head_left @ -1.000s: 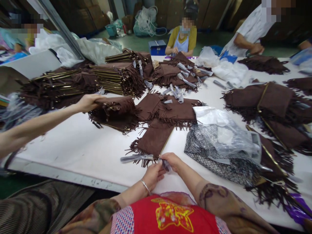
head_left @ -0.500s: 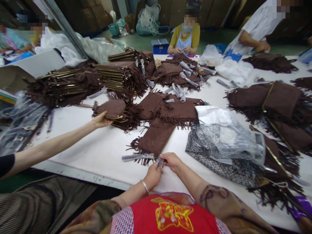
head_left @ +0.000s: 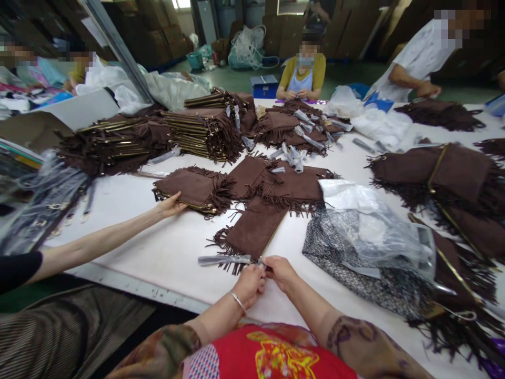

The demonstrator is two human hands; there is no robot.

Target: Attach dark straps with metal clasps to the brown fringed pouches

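Presently, the left hand (head_left: pixel 249 286) and right hand (head_left: pixel 281 272) have fingers clenched on the wrapped strap (head_left: pixel 224 259) at the near corner of the brown pouch (head_left: pixel 258 226); fastening status cannot be determined. Beyond the fingers, its long axis slants away rightward, fringe (head_left: pixel 221 239) near-left. Stacked pouches (head_left: pixel 201 134) lie farther left.

Fringed pouch (head_left: pixel 256 226) lies left of the patterned cloth (head_left: pixel 339 263).

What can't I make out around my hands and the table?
- Head view: what the left hand and right hand grip; fingers hide it.
- Head view: what lies under the black-and-white woven cloth; cloth covers it.
- Head view: shiny purple item's full shape; right edge cuts it.
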